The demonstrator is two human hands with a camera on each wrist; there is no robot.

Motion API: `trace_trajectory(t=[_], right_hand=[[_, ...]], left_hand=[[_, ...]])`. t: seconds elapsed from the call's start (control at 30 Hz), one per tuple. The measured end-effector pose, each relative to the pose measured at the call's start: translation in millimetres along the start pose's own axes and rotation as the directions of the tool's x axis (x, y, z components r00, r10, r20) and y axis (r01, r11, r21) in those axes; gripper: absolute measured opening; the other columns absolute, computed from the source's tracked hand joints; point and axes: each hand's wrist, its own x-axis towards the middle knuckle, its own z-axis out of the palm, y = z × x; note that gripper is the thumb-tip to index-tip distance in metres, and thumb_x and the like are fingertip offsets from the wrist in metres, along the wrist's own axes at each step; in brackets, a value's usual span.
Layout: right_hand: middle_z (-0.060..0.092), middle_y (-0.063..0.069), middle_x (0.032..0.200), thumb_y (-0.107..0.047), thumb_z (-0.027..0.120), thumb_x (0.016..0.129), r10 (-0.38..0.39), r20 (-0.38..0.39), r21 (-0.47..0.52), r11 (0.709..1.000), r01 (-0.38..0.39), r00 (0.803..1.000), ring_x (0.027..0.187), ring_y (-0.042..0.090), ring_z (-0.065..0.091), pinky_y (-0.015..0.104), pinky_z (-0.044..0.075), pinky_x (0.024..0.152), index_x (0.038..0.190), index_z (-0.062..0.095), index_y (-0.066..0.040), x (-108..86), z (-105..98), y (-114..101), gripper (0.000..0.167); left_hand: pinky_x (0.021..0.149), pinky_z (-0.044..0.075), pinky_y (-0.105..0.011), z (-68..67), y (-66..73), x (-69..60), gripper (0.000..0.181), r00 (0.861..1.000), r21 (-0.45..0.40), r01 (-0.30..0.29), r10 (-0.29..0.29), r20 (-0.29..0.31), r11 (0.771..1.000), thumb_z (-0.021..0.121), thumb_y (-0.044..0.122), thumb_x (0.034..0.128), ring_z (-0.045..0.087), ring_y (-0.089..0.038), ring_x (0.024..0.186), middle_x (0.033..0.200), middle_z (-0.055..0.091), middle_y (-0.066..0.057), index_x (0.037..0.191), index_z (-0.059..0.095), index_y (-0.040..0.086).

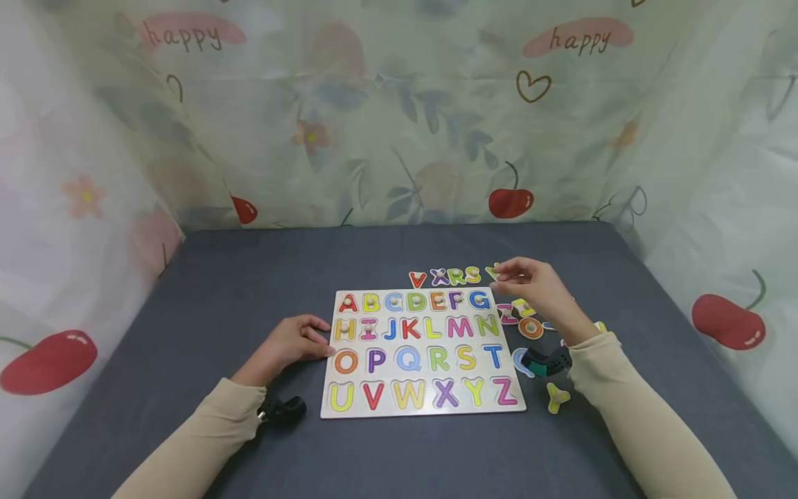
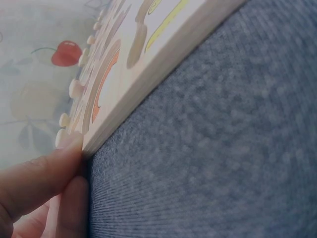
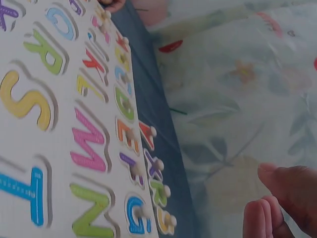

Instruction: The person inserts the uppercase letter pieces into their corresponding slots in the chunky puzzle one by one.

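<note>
A white alphabet board (image 1: 424, 350) lies in front of the person, with knobbed pieces in its top row and the start of its second. The left hand (image 1: 300, 338) touches the board's left edge, its fingertips against the rim in the left wrist view. Above the table past the top right corner is the right hand (image 1: 530, 284), thumb and fingers a little apart; nothing shows between them in the right wrist view. A green piece (image 1: 492, 272), partly hidden, appears beside those fingertips. Left of it, behind the board, are a V (image 1: 417, 279), X (image 1: 439, 277), R (image 1: 456, 277) and S (image 1: 472, 275).
Right of the board lie more loose pieces: a pink one (image 1: 507, 314), an orange O (image 1: 530, 328), a blue one (image 1: 521, 362) and a yellow-green one (image 1: 557, 398). The right forearm covers part of this area. Patterned curtains (image 1: 411, 138) stand behind and beside the dark table.
</note>
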Motion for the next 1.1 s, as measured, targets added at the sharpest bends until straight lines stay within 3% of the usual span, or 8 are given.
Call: trace_trajectory(t=[0.2,0.4,0.67,0.9,1.1], right_hand=[[0.061,0.008,0.111,-0.043,0.067,0.089,0.046,-0.060,-0.043,0.998,-0.049,0.997,0.092,0.008,0.061,0.036,0.048,0.084,0.126,0.056,-0.007,-17.3,-35,23,0.054],[0.060,0.006,0.116,-0.047,0.065,0.090,0.093,-0.048,-0.060,0.994,-0.095,0.995,0.096,0.011,0.064,0.035,0.051,0.086,0.132,0.052,-0.004,-36.7,-56,51,0.061],[0.064,-0.002,0.104,-0.034,0.068,0.091,0.102,0.001,-0.061,0.993,-0.102,0.995,0.086,0.007,0.064,0.027,0.053,0.074,0.128,0.055,0.003,-45.6,-64,83,0.055],[0.064,0.017,0.114,-0.029,0.070,0.090,0.126,0.083,-0.131,0.985,-0.115,0.988,0.077,0.010,0.058,0.028,0.049,0.064,0.129,0.056,0.004,-37.4,-66,95,0.053],[0.067,0.009,0.100,-0.025,0.073,0.087,0.165,0.147,-0.183,0.973,-0.137,0.975,0.069,0.012,0.054,0.028,0.044,0.057,0.124,0.061,0.003,-32.2,-69,98,0.048]], left_hand=[[0.063,0.052,-0.024,-0.4,1.5,0.0,0.051,1.000,0.006,0.004,-0.004,-0.002,1.000,0.084,0.006,0.0722,0.064,-0.012,0.068,0.075,0.068,-0.005,0.115,0.058,-0.002],[0.064,0.052,-0.024,-1.0,4.6,-1.6,0.050,1.000,0.003,0.012,-0.012,0.001,1.000,0.084,0.007,0.0729,0.064,-0.012,0.068,0.077,0.068,-0.006,0.115,0.059,-0.001],[0.063,0.052,-0.024,-1.7,5.4,-3.0,0.049,1.000,0.001,0.011,-0.011,0.002,1.000,0.084,0.006,0.0729,0.064,-0.012,0.067,0.076,0.067,-0.005,0.114,0.058,-0.002],[0.063,0.052,-0.024,-1.1,3.9,-3.3,0.048,1.000,0.001,0.005,-0.005,-0.002,1.000,0.084,0.005,0.0726,0.064,-0.011,0.067,0.075,0.067,-0.005,0.113,0.059,-0.003],[0.062,0.052,-0.025,0.0,2.2,-2.4,0.048,1.000,-0.003,0.002,-0.002,-0.005,1.000,0.083,0.004,0.0728,0.064,-0.011,0.066,0.073,0.067,-0.004,0.113,0.059,-0.003]])
